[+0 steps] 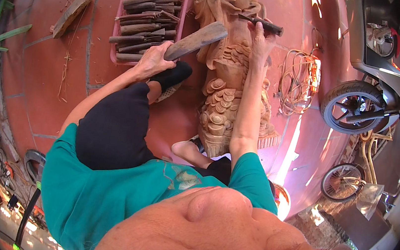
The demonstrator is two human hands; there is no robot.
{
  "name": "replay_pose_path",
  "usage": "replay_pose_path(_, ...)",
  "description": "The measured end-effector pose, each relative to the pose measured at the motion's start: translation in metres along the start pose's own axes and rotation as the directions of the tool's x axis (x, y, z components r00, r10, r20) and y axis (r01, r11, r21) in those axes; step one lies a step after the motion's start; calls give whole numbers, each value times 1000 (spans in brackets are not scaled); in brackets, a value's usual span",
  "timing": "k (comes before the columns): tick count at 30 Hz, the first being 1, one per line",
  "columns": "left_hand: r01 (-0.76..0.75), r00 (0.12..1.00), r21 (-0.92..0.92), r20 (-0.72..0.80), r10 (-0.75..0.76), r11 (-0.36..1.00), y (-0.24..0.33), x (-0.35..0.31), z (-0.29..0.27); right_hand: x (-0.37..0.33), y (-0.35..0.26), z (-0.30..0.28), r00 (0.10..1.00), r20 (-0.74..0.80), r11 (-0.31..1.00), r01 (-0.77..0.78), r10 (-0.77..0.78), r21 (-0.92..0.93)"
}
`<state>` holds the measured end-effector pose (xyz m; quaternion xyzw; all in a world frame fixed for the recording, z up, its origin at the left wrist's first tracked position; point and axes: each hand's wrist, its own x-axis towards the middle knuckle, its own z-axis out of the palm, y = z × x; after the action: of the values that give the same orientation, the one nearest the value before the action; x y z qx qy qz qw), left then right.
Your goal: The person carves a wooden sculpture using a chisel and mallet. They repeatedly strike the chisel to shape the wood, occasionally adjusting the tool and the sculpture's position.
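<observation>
The wood carving (217, 112) is lying lengthwise before me. My right hand (261, 43) is gripping a chisel (271, 28) over it; my left hand (155, 61) is clasping a wooden bar (198, 41). I should be slanting the chisel steadily and tapping lightly, I judge. A red tiled floor (57, 85) is carrying it; a pink basket (116, 27) of tools (147, 4) is sitting leftward, coiled cable (293, 79) and a motorbike (383, 73) standing right.

Count one left hand (154, 61), one right hand (262, 43), one wooden bat (198, 41), one held chisel (272, 28), one carving (220, 102), one tray (185, 6).
</observation>
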<state>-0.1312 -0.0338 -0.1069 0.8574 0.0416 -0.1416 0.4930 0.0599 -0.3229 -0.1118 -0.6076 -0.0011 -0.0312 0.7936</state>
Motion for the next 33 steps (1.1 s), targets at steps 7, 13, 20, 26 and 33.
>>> replay_pose_path(7,-13,998,-80,53,17,997,5,-2,-4,31,-5,38,969,138,965,225,-206,-135)
replay_pose_path(13,39,997,-51,74,-36,998,7,-1,-8,36,-7,61,897,269,727,442,-351,-526)
replay_pose_path(20,35,999,-88,21,-33,996,5,-2,-7,38,-18,64,839,386,532,542,-383,-651)
replay_pose_path(26,58,998,-106,27,-55,993,2,-4,-11,42,-18,62,858,383,610,514,-344,-603)
replay_pose_path(33,53,999,-182,7,-53,982,8,0,-21,40,-17,68,860,390,612,508,-328,-606)
